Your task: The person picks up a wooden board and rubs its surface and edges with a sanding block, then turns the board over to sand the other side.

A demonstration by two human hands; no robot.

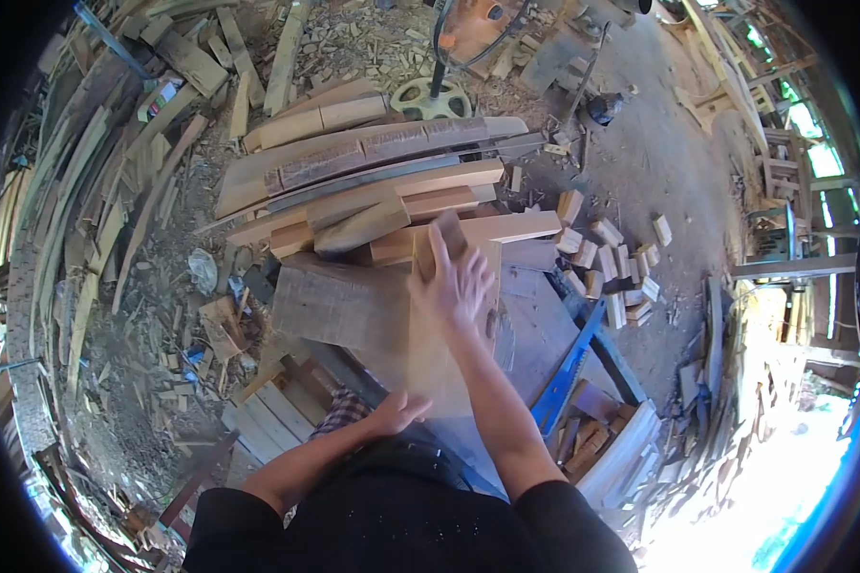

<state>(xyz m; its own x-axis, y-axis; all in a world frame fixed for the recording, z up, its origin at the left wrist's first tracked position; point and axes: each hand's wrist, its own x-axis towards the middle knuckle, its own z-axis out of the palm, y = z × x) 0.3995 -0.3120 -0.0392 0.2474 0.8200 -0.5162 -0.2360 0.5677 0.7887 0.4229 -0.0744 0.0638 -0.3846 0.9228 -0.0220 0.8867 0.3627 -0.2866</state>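
Observation:
A pale wooden board (437, 358) lies lengthwise in front of me on the work surface, its outline partly smeared. Over its far part, my right hand (461, 286) is wrapped round a brown wooden block (447, 232); the fingers are somewhat blurred. My left hand (398, 413) is closed at the board's near left corner, where its fingers seem to grip the edge. Left of the board is a wide grey-brown plank (339, 306). To the right, a handsaw with a blue blade (566, 368) lies slanted along the surface.
Long planks and beams (354, 158) are stacked beyond the work surface. Several small cut blocks (613, 258) lie on the ground to the right. A box of wood pieces (592, 435) stands near right. Scrap boards (96, 220) cover the left side, and a pale wheel (432, 98) stands behind.

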